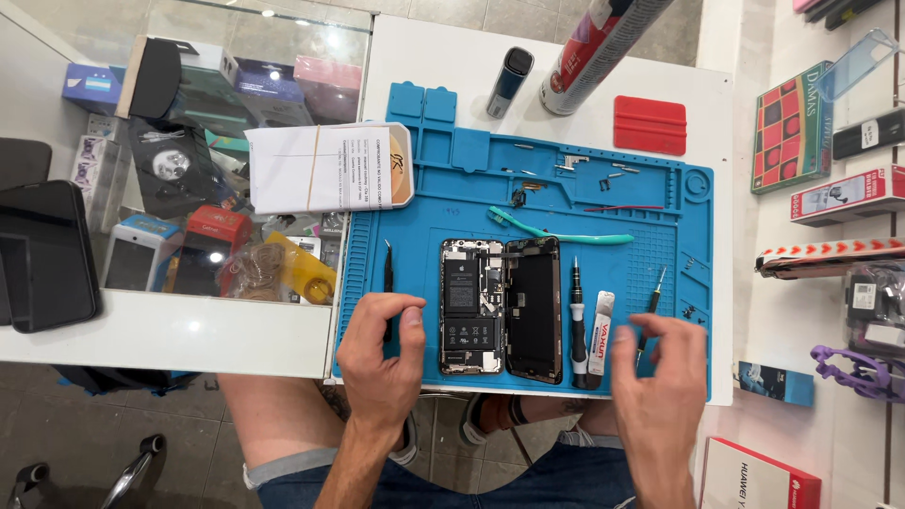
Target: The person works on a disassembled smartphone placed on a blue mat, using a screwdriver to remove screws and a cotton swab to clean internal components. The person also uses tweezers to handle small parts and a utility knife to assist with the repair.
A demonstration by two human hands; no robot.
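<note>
Right of the blue mat (434, 203) stand a checkered red-green box (790, 127), a red-white box (759, 476) and, seemingly, small packets (839, 196).

Single head-worn view is looking steeply down from above the seated person, fairly near, taking in the blue work mat (429, 203) on the white table (443, 66), with knees and floor showing below.
</note>
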